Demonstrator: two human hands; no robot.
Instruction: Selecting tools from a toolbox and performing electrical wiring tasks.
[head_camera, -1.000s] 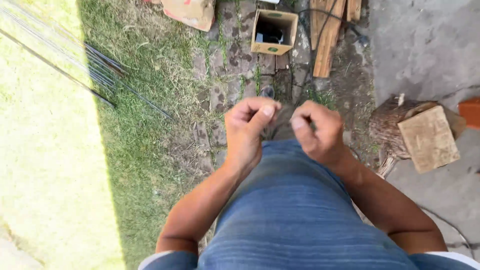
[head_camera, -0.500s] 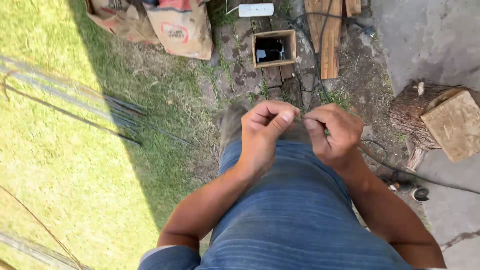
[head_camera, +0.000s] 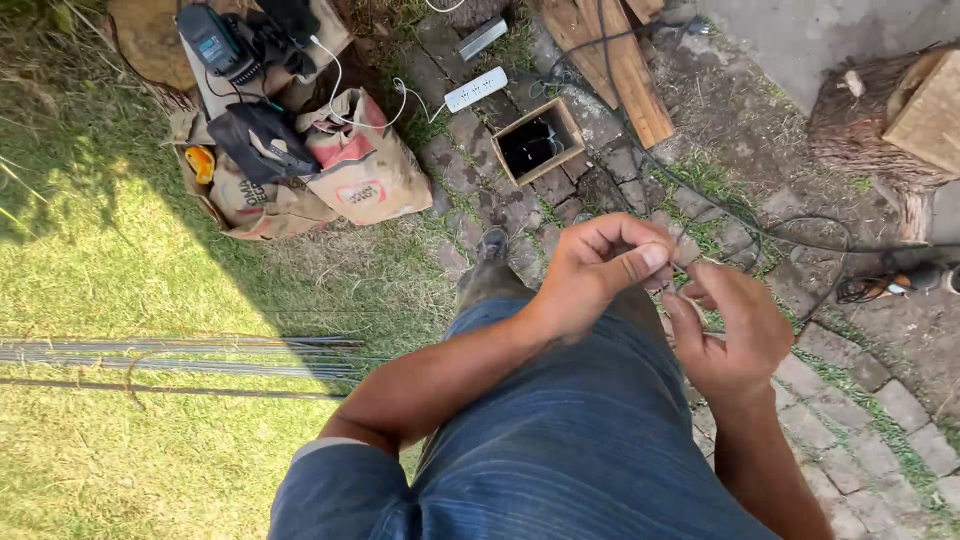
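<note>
Hands pinched together over something thin, out above the paving.

Grass (head_camera: 120, 470) lies to my left with a bundle of steel rods (head_camera: 180, 355) running crosswise, sacks (head_camera: 350, 175) and a small wooden box (head_camera: 540, 140) ahead on the stone paving (head_camera: 880, 400). My left hand (head_camera: 600, 275) curls closed, thumb on forefinger; my right hand (head_camera: 735, 330) pinches just beside it. What they grip looks like fine wire (head_camera: 683, 252), too thin to tell its axis.

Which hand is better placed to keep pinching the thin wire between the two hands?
Probably the left hand: its thumb and fingers are curled closed at the wire. The right hand has looser fingers just below.
</note>
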